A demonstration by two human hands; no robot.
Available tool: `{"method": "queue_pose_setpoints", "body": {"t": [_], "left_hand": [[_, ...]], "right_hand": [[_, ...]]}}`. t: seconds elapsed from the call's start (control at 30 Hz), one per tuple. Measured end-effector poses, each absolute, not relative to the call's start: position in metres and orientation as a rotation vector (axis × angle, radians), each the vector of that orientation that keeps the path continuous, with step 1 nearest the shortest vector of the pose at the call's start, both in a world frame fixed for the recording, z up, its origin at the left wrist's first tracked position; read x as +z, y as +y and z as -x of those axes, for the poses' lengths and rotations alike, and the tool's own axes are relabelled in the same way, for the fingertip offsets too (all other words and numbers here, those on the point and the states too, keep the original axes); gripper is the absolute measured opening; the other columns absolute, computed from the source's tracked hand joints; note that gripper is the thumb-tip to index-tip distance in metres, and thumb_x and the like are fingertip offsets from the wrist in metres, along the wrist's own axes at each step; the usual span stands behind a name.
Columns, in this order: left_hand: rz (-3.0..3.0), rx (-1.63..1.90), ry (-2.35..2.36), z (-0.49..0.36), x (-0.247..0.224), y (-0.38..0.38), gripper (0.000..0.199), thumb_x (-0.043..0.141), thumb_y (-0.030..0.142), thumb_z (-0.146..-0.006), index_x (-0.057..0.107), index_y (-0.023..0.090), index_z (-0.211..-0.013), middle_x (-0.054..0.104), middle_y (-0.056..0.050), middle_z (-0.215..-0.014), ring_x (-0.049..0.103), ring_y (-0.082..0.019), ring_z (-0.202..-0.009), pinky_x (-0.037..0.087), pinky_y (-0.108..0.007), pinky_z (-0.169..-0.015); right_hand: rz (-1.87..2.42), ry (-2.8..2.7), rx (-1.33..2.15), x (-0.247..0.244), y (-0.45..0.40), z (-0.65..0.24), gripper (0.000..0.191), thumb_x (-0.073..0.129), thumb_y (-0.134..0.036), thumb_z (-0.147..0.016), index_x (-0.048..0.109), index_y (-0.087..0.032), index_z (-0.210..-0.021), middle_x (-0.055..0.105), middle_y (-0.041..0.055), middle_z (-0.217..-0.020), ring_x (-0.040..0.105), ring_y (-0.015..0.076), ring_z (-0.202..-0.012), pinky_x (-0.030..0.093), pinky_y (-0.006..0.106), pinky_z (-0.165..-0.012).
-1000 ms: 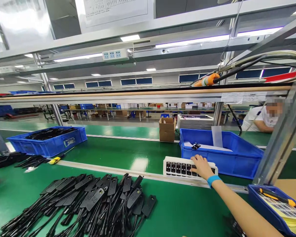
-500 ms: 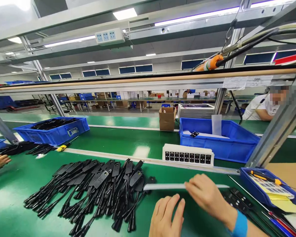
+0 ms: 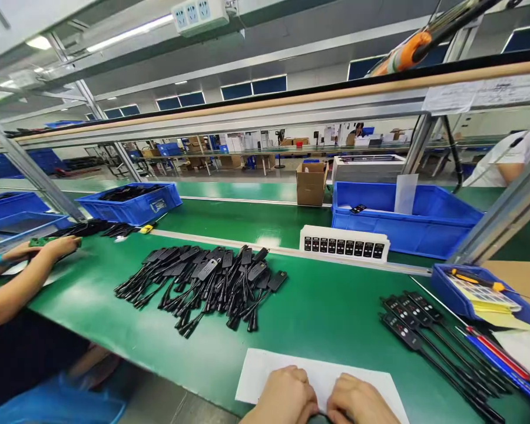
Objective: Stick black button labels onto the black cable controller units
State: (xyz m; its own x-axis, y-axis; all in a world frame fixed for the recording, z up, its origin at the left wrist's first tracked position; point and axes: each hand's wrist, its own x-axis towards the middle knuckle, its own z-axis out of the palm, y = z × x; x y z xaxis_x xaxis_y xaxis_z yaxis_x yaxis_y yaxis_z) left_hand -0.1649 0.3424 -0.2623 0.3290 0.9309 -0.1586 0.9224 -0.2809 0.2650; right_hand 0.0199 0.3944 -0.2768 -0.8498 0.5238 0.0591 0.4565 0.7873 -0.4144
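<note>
A white sheet (image 3: 255, 376) lies at the front edge of the green bench, below both my hands. My left hand (image 3: 287, 393) is curled over its middle, with the fingers closed. Close beside it, my right hand (image 3: 357, 400) is bent the same way, fingertips drawn in toward the left. Between them, at the bottom edge of the picture, shows a small piece of something dark, mostly hidden by my fingers. To the right lie several black cabled controllers (image 3: 401, 331) with labelled faces. A large pile of similar black cabled pieces (image 3: 212, 282) lies left of centre.
A white holder (image 3: 344, 256) with a row of black labels stands behind, before a blue bin (image 3: 406, 232). At right sits a blue tray (image 3: 457, 291) with a screwdriver and label sheets; pens lie nearby. Another blue bin (image 3: 132, 203) stands left, beyond a co-worker's arms (image 3: 35, 274).
The white sheet, held edge-on in my right hand before, now lies flat near me. My left hand has gone from open to curled, and both hands have come closer together. The view has shifted downward.
</note>
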Motion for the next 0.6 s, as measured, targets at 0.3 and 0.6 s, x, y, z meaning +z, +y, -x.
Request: {"method": "queue_pose_setpoints", "body": {"t": [0.3, 0.6], "left_hand": [[-1.978, 0.173, 1.749, 0.163, -0.231, 0.336, 0.015, 0.052, 0.019, -0.085, 0.065, 0.02, -0.092, 0.069, -0.002, -0.092, 0.062, -0.019, -0.085, 0.044, -0.026, -0.075], [-2.138, 0.047, 1.75, 0.188, -0.227, 0.341, 0.021, 0.051, 0.029, -0.09, 0.066, 0.017, -0.082, 0.069, -0.006, -0.085, 0.063, -0.021, -0.08, 0.043, -0.027, -0.068]], "right_hand": [[1.044, -2.92, 0.632, -0.252, 0.388, -0.01, 0.025, 0.038, -0.004, -0.086, 0.06, -0.015, -0.083, 0.068, 0.0087, -0.086, 0.06, 0.0219, -0.077, 0.036, 0.03, -0.065], [1.028, -2.878, 0.882, -0.234, 0.402, -0.011, 0.023, 0.037, -0.018, -0.093, 0.058, -0.017, -0.082, 0.069, 0.0078, -0.087, 0.061, 0.0209, -0.079, 0.037, 0.027, -0.066]]}}
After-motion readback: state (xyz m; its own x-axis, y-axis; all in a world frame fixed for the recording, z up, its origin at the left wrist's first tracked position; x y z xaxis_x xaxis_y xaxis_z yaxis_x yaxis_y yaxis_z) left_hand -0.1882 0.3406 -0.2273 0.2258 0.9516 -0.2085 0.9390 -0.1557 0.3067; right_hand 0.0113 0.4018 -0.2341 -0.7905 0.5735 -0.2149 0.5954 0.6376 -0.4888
